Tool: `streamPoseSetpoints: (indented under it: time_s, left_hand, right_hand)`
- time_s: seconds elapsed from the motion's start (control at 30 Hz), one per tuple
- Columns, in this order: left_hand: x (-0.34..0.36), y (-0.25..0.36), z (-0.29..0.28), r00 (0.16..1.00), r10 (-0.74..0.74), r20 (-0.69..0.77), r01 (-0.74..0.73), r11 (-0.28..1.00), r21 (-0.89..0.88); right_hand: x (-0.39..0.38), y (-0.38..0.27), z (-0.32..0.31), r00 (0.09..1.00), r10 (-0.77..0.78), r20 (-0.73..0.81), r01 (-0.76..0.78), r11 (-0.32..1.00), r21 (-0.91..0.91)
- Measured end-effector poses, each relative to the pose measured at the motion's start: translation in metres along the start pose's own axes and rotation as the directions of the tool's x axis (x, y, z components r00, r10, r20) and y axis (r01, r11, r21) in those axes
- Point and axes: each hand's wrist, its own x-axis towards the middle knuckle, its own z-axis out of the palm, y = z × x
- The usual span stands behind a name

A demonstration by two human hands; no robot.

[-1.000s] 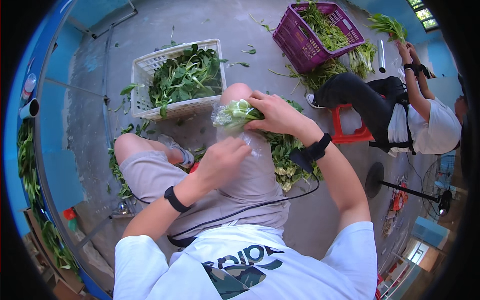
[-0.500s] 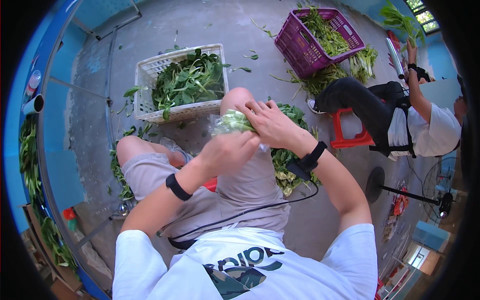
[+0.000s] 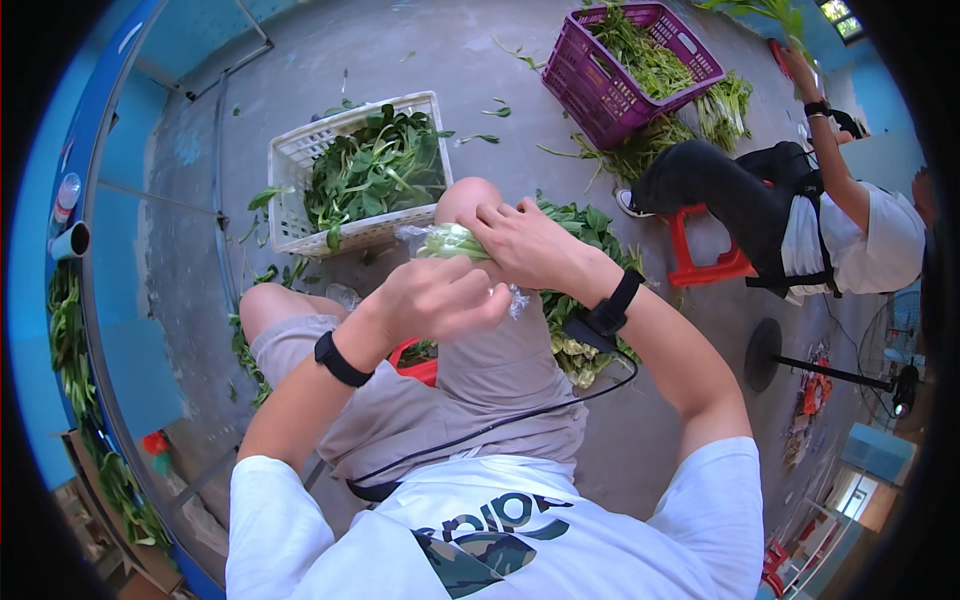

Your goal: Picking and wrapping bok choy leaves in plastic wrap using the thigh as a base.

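Note:
A bundle of pale green vegetable stems [image 3: 452, 241], wrapped in clear plastic, lies across my right thigh just below the knee. My right hand [image 3: 525, 245] presses over it, fingers curled round its right end. Directly below the bundle, my left hand [image 3: 445, 298] is closed with curled fingers, slightly blurred. Whatever it pinches is too small to make out. A crumpled bit of clear plastic [image 3: 518, 302] shows beside its fingertips. Leafy greens [image 3: 590, 225] lie on the floor past my right hand, with cut stem ends [image 3: 580, 360] nearer to me.
A white crate [image 3: 290, 215] of leafy greens stands ahead to the left, a purple crate [image 3: 600, 110] of greens ahead to the right. At right, a person [image 3: 860, 230] sits by a red stool [image 3: 690, 245], holding up greens. A black cable [image 3: 500, 425] crosses my lap.
My left hand has drawn slightly back from the bundle, uncovering more of its stems. My right hand stays over it. The other person's raised greens have shifted left and up in view.

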Motion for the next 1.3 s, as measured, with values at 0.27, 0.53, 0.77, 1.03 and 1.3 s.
streamPoseSetpoints:
  time_s: [0.27, 0.53, 0.77, 1.03, 1.3]
  left_hand:
    - [0.005, -0.077, 0.015, 0.655, -0.632, 0.413, 0.743, 0.638, -0.202]
    - [-0.041, -0.100, 0.049, 0.394, -0.614, 0.683, 0.918, 0.240, -0.315]
    - [-0.005, -0.107, 0.050, 0.594, -0.590, 0.547, 0.804, 0.426, -0.414]
    - [-0.014, -0.110, 0.056, 0.478, -0.538, 0.694, 0.877, 0.331, -0.347]
    - [-0.020, -0.100, 0.056, 0.508, -0.592, 0.625, 0.844, 0.486, -0.226]
  right_hand:
    - [0.002, -0.006, 0.004, 0.986, -0.098, -0.137, 0.081, 0.989, -0.122]
    - [-0.002, 0.003, 0.020, 0.909, -0.148, -0.391, 0.202, 0.974, 0.101]
    - [-0.001, 0.007, 0.013, 0.907, -0.186, -0.378, 0.259, 0.954, 0.150]
    - [-0.015, 0.017, 0.001, 0.924, -0.228, -0.307, 0.293, 0.938, 0.185]
    - [-0.015, 0.006, 0.003, 0.928, -0.224, -0.297, 0.252, 0.966, 0.059]
